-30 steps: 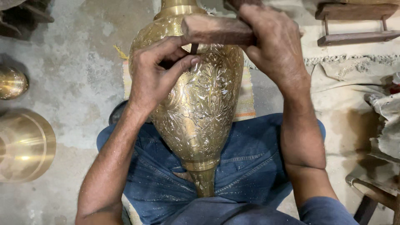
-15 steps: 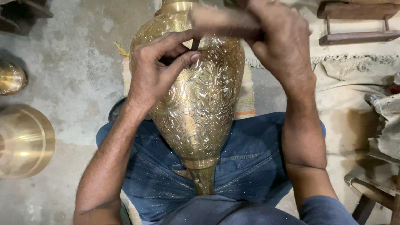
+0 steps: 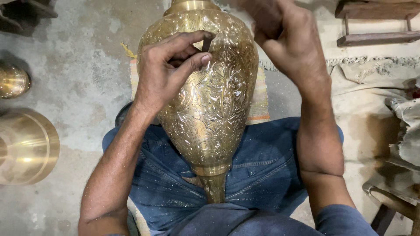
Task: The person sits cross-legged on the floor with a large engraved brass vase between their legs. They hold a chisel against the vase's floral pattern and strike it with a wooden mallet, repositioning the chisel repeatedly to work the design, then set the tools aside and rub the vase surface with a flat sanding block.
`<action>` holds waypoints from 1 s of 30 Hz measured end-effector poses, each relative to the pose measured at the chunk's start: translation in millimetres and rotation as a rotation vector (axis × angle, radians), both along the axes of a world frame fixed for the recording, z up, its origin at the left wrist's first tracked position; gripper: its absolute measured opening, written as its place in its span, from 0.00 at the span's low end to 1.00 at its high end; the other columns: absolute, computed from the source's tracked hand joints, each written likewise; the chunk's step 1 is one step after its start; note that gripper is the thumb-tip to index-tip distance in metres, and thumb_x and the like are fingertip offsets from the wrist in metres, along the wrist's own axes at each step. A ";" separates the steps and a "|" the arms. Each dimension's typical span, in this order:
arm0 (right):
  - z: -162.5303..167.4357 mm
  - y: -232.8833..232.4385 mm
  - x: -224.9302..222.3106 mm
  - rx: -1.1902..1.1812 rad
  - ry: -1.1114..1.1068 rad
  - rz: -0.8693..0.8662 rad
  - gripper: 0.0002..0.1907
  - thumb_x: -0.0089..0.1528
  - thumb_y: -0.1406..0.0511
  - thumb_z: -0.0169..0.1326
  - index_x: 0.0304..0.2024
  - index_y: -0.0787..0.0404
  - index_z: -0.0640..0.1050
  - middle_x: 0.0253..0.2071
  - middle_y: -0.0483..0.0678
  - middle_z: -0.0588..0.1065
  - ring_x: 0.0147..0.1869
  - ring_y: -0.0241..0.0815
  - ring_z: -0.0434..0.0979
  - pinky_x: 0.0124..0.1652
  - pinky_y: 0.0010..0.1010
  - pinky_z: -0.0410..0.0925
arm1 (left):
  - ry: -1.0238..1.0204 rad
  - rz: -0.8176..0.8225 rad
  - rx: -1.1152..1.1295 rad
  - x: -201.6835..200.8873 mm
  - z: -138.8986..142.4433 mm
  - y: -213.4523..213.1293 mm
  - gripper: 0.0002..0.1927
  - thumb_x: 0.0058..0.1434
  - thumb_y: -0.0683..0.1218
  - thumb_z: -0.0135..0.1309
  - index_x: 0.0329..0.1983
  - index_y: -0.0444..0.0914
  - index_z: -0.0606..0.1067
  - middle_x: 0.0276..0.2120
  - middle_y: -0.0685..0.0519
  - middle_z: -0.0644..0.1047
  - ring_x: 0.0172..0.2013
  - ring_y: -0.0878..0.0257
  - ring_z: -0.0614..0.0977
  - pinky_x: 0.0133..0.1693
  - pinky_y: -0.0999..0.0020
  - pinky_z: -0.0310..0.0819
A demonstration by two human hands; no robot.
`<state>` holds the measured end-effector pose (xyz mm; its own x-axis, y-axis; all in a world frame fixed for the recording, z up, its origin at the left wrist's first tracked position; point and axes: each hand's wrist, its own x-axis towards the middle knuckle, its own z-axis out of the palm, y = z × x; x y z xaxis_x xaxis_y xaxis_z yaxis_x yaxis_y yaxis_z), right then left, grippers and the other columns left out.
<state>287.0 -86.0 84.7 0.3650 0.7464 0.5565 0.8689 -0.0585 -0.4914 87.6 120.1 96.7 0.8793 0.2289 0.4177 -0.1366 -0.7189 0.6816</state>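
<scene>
– Where are the hands?
– Left hand (image 3: 168, 72) pinches a small dark punch (image 3: 206, 43) against the engraved brass vase (image 3: 210, 109) lying mid-frame across the lap.
– And the right?
– Right hand (image 3: 286, 39), raised at upper right, is clenched; I cannot tell on what.

Left hand (image 3: 168, 72) pinched; right hand (image 3: 284, 35) raised (grip seemingly closed).

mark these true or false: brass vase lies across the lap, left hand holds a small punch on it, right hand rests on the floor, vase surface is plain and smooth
1. The engraved brass vase lies across the person's lap. True.
2. The left hand pinches a small dark punch against the vase. True.
3. The right hand rests on the floor. False: it is raised above the vase's shoulder.
4. The vase surface is plain. False: floral relief covers it.
</scene>
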 end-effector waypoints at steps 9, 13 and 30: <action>6.2 5.1 -4.3 -0.137 -0.155 -0.131 0.15 0.59 0.70 0.68 0.42 0.64 0.74 0.30 0.49 0.76 0.34 0.45 0.76 0.36 0.42 0.68 | 0.011 0.016 -0.001 -0.3 0.2 -1.5 0.16 0.66 0.45 0.66 0.55 0.36 0.80 0.35 0.51 0.85 0.34 0.65 0.88 0.37 0.71 0.85; 15.8 10.0 -11.8 0.021 0.264 -0.039 0.19 0.64 0.71 0.63 0.54 0.65 0.72 0.35 0.46 0.76 0.36 0.36 0.77 0.36 0.35 0.67 | -0.042 -0.041 -0.041 -1.7 -0.9 0.8 0.16 0.70 0.44 0.64 0.58 0.35 0.79 0.41 0.50 0.85 0.39 0.64 0.89 0.41 0.71 0.87; 19.5 8.5 -18.8 -0.034 -0.116 -0.089 0.19 0.58 0.76 0.60 0.51 0.65 0.74 0.37 0.53 0.77 0.41 0.51 0.80 0.41 0.45 0.71 | -0.032 -0.042 0.016 -2.4 0.7 1.9 0.13 0.69 0.44 0.66 0.53 0.35 0.80 0.39 0.49 0.84 0.38 0.64 0.88 0.39 0.71 0.86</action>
<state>268.2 -77.6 104.2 0.3649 0.7331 0.5739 0.9106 -0.1525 -0.3842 85.2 122.0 97.5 0.8743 0.1850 0.4487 -0.1884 -0.7226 0.6651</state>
